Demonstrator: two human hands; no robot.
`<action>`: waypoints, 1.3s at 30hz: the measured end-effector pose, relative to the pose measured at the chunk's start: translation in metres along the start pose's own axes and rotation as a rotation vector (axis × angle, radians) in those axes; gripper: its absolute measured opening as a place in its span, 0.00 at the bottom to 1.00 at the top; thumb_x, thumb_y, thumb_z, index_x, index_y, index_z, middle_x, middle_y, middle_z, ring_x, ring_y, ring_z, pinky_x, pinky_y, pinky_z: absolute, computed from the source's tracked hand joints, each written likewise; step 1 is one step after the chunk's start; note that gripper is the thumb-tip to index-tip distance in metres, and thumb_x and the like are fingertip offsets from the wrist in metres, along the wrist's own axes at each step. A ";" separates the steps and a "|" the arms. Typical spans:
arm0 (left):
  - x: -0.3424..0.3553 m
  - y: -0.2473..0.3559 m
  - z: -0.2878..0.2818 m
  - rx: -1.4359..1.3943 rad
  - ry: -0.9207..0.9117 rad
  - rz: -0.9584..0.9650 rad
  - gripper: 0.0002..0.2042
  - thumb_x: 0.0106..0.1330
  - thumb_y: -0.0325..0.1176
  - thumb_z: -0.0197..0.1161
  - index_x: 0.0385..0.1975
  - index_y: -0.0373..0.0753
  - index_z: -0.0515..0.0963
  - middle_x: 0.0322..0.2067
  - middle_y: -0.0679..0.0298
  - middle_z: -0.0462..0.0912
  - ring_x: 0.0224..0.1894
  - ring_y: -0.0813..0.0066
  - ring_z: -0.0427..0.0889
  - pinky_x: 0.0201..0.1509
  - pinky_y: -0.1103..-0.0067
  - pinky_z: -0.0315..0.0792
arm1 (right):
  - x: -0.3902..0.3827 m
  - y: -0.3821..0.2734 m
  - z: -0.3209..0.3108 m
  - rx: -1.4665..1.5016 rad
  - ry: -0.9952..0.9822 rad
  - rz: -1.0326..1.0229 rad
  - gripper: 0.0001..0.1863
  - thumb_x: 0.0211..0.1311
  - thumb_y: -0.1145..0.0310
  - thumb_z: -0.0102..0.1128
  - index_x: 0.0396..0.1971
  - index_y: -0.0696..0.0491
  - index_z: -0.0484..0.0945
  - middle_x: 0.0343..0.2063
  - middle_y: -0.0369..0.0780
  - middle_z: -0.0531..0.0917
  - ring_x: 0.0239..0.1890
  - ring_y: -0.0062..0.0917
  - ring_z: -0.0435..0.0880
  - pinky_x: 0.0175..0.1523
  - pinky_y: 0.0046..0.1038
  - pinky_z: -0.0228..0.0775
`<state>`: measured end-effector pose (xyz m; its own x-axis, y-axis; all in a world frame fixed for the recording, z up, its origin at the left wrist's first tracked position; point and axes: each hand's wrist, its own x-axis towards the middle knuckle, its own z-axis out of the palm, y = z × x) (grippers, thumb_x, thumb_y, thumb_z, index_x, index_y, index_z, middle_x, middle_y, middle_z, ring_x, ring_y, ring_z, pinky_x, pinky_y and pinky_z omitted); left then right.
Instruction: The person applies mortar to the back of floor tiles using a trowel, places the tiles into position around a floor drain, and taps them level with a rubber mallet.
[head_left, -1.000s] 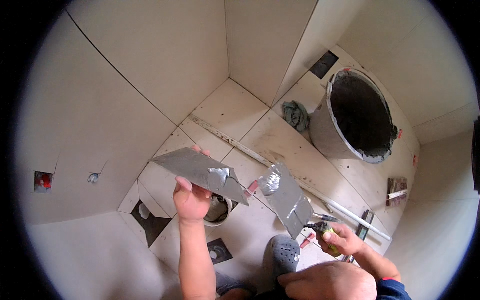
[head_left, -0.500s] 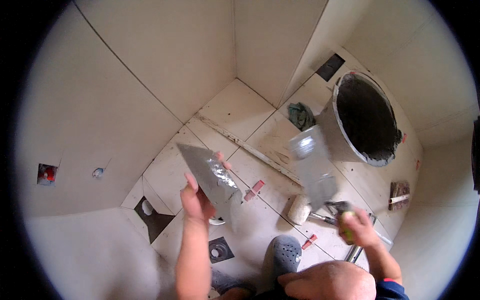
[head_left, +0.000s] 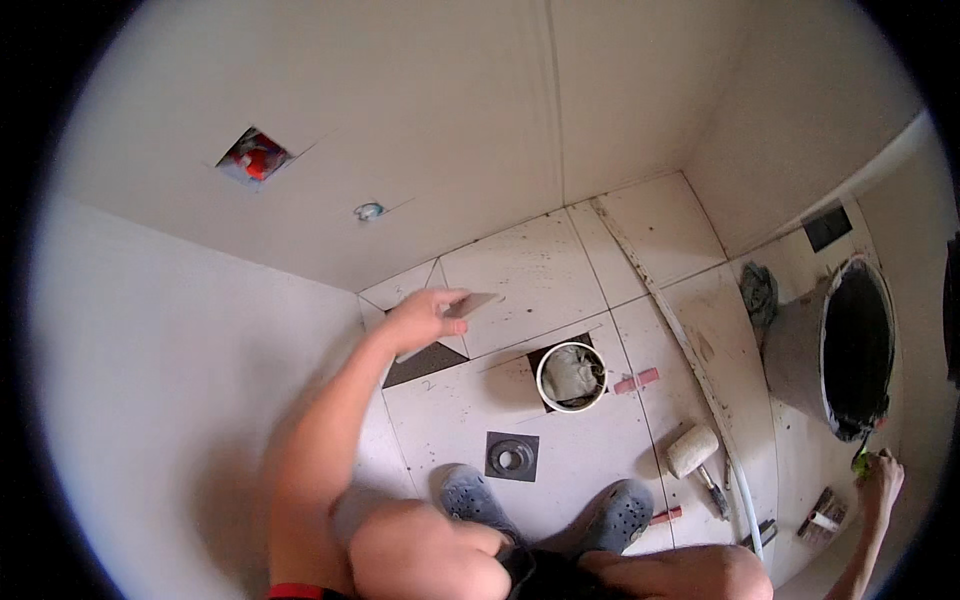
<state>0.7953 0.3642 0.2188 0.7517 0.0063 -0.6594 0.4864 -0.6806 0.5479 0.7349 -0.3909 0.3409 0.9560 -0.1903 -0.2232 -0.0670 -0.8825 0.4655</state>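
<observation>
My left hand (head_left: pixel 425 322) grips a thin, flat tile piece (head_left: pixel 475 301), mostly hidden behind it, just above a triangular dark opening (head_left: pixel 420 368) in the floor tiles near the left wall. At far right, my right hand (head_left: pixel 880 480) holds a yellow-green handled trowel (head_left: pixel 862 462) beside the large mortar bucket (head_left: pixel 800 350); its blade is hidden or too small to make out. A small white container (head_left: pixel 570 375) with grey contents stands over a square cut-out in the middle.
A crumpled rag (head_left: pixel 758 295), rubber mallet (head_left: pixel 692 450), pink wedge (head_left: pixel 637 380), long white strip (head_left: pixel 682 340) and stained float (head_left: pixel 823 515) lie on the floor (head_left: pixel 515 260). A drain (head_left: pixel 511 458) sits between my feet. Walls enclose the space, one holding a red-fitted box (head_left: pixel 252 160).
The view has turned left. My left hand has carried the piece to the triangular opening, its mortar-coated face no longer showing. My right hand has moved rightward with the trowel to the bucket.
</observation>
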 end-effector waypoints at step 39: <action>0.001 -0.167 0.112 0.213 0.545 -0.049 0.34 0.53 0.27 0.71 0.65 0.42 0.69 0.64 0.53 0.70 0.61 0.52 0.74 0.62 0.66 0.71 | -0.095 -0.204 0.074 0.832 -0.642 -0.321 0.13 0.58 0.67 0.67 0.41 0.59 0.84 0.35 0.48 0.85 0.35 0.35 0.86 0.42 0.32 0.78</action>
<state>0.6648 0.3957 0.0693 0.8786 0.3790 -0.2906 0.4685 -0.8020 0.3704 0.6366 -0.2251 0.2037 0.6531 0.1250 -0.7469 -0.2438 -0.8991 -0.3636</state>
